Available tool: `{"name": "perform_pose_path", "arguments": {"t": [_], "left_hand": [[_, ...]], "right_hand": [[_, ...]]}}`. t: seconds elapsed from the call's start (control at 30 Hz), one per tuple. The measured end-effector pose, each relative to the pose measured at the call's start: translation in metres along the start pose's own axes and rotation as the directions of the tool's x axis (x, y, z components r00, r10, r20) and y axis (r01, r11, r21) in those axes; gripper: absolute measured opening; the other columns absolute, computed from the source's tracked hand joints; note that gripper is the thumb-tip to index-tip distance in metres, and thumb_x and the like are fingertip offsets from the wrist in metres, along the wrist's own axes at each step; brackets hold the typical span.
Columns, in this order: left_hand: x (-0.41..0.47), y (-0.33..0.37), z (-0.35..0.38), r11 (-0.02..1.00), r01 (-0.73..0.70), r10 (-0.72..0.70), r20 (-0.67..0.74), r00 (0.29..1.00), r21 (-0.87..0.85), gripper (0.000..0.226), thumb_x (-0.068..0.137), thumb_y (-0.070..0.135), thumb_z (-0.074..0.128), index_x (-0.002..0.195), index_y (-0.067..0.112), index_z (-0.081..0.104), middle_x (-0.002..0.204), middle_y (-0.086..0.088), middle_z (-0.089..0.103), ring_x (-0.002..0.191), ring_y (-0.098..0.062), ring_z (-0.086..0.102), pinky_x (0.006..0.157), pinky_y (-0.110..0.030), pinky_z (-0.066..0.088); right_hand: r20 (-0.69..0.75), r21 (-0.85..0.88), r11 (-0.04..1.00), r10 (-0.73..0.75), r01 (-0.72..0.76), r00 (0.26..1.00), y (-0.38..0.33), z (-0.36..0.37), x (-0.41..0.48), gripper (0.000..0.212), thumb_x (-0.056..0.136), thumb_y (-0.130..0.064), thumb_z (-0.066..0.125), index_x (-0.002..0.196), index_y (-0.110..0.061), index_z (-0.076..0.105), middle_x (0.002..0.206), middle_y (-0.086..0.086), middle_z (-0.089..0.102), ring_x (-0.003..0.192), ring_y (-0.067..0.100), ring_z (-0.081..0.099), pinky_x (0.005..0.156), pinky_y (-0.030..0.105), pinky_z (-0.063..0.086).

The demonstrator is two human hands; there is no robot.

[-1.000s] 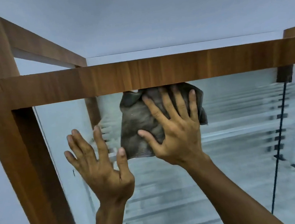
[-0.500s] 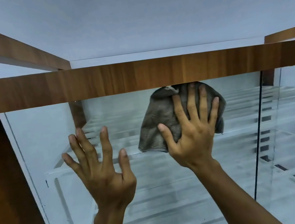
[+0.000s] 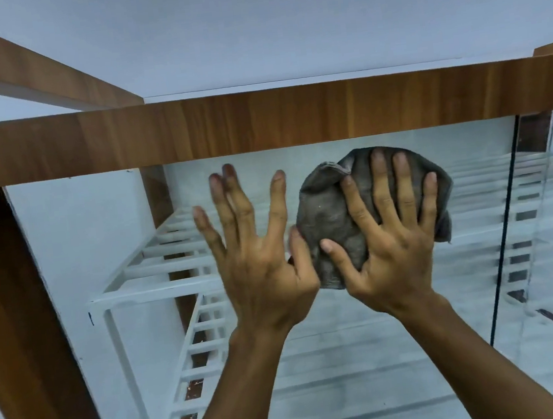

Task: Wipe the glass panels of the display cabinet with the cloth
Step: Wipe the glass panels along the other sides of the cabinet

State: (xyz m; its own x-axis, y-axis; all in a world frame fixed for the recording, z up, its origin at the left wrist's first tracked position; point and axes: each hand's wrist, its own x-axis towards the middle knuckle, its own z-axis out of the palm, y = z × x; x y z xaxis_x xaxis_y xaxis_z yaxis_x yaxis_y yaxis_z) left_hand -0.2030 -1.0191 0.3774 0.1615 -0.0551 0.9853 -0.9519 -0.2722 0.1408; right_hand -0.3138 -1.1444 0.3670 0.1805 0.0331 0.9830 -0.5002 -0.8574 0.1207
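A bunched grey cloth [image 3: 331, 217] is pressed flat against the front glass panel [image 3: 371, 353] of the display cabinet, just under its wooden top rail [image 3: 258, 121]. My right hand [image 3: 392, 241] lies spread over the cloth, fingers pointing up, holding it to the glass. My left hand [image 3: 256, 256] is right beside it on the left, fingers spread on the bare glass, its thumb touching the cloth's left edge.
A wooden post [image 3: 16, 325] frames the panel on the left. The dark edge of the glass [image 3: 502, 235] runs down at the right, with another pane beyond. White slatted shelves [image 3: 159, 278] show inside the cabinet. White wall lies above.
My right hand has slid the cloth to the right along the top of the glass. My left hand has moved right and up, closing in beside the cloth.
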Motion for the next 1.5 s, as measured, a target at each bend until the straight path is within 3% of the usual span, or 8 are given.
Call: {"name": "perform_pose_path", "arguments": {"t": [0.3,0.43,0.57,0.83,0.97,1.13,1.37,1.5], "left_hand": [[-0.002,0.007,0.011,0.999,-0.025,0.026,-0.015,1.000,0.024,0.065,0.093,0.032,0.062,0.155,0.017,0.050,0.168,-0.028,0.022,0.158,-0.044,0.016,0.128,-0.064,0.005],[-0.004,0.001,0.013,0.996,-0.069,0.072,-0.050,0.996,0.062,0.062,0.097,0.038,0.057,0.156,0.018,0.049,0.168,-0.026,0.022,0.158,-0.044,0.017,0.128,-0.060,0.005],[-0.005,-0.001,0.014,0.995,-0.084,0.087,-0.064,0.994,0.058,0.061,0.101,0.042,0.052,0.156,0.017,0.048,0.168,-0.026,0.023,0.157,-0.046,0.019,0.128,-0.060,0.004],[-0.009,-0.006,0.015,0.997,-0.072,0.074,-0.065,0.995,0.031,0.061,0.104,0.044,0.047,0.158,0.018,0.045,0.168,-0.027,0.024,0.157,-0.047,0.020,0.122,-0.073,0.017],[-0.009,-0.005,0.014,0.998,-0.058,0.061,-0.073,0.996,0.038,0.061,0.103,0.045,0.048,0.158,0.018,0.045,0.167,-0.027,0.026,0.157,-0.046,0.020,0.127,-0.066,0.010],[-0.007,-0.003,0.011,0.997,-0.052,0.056,-0.080,0.995,0.053,0.063,0.099,0.040,0.056,0.157,0.019,0.046,0.167,-0.027,0.025,0.157,-0.046,0.020,0.130,-0.053,0.001],[-0.005,-0.002,0.007,0.999,-0.043,0.043,-0.040,0.998,0.017,0.061,0.098,0.037,0.059,0.155,0.017,0.050,0.168,-0.026,0.023,0.158,-0.044,0.017,0.129,-0.059,0.004],[-0.005,-0.001,-0.001,0.998,-0.015,0.014,-0.010,1.000,-0.064,0.062,0.097,0.033,0.059,0.154,0.012,0.050,0.168,-0.027,0.023,0.159,-0.043,0.015,0.128,-0.064,0.006]], "right_hand": [[-0.006,0.002,0.999,0.054,-0.054,0.999,0.028,-0.010,0.003,0.078,0.096,-0.063,0.049,0.158,-0.018,0.036,0.167,0.019,0.026,0.158,0.042,0.019,0.125,0.068,0.010],[0.038,-0.005,0.999,-0.046,0.046,0.998,0.042,-0.013,0.004,0.077,0.095,-0.066,0.049,0.157,-0.022,0.036,0.167,0.015,0.025,0.158,0.038,0.020,0.127,0.064,0.009],[0.003,-0.021,0.998,0.065,-0.065,0.998,0.078,-0.021,0.007,0.076,0.096,-0.065,0.049,0.156,-0.020,0.039,0.166,0.017,0.029,0.158,0.037,0.020,0.126,0.066,0.011],[0.036,-0.010,1.000,-0.017,0.017,0.999,0.070,-0.021,0.006,0.080,0.092,-0.066,0.056,0.156,-0.023,0.037,0.167,0.016,0.026,0.158,0.037,0.018,0.126,0.066,0.011],[0.014,-0.005,0.994,0.109,-0.109,0.994,0.067,-0.020,-0.003,0.079,0.095,-0.064,0.052,0.158,-0.020,0.035,0.168,0.018,0.024,0.159,0.039,0.016,0.125,0.067,0.011],[0.085,0.012,1.000,0.001,-0.002,0.996,0.051,-0.014,-0.046,0.080,0.093,-0.066,0.054,0.157,-0.021,0.039,0.167,0.017,0.026,0.159,0.039,0.016,0.124,0.068,0.012],[0.009,-0.018,0.983,0.185,-0.185,0.983,0.043,-0.013,-0.013,0.081,0.096,-0.065,0.048,0.161,-0.020,0.029,0.169,0.020,0.023,0.159,0.042,0.014,0.126,0.067,0.008],[0.068,0.031,0.995,0.092,-0.094,0.993,0.007,-0.004,-0.036,0.083,0.094,-0.065,0.052,0.161,-0.021,0.029,0.169,0.019,0.023,0.159,0.041,0.013,0.125,0.069,0.009]]}}
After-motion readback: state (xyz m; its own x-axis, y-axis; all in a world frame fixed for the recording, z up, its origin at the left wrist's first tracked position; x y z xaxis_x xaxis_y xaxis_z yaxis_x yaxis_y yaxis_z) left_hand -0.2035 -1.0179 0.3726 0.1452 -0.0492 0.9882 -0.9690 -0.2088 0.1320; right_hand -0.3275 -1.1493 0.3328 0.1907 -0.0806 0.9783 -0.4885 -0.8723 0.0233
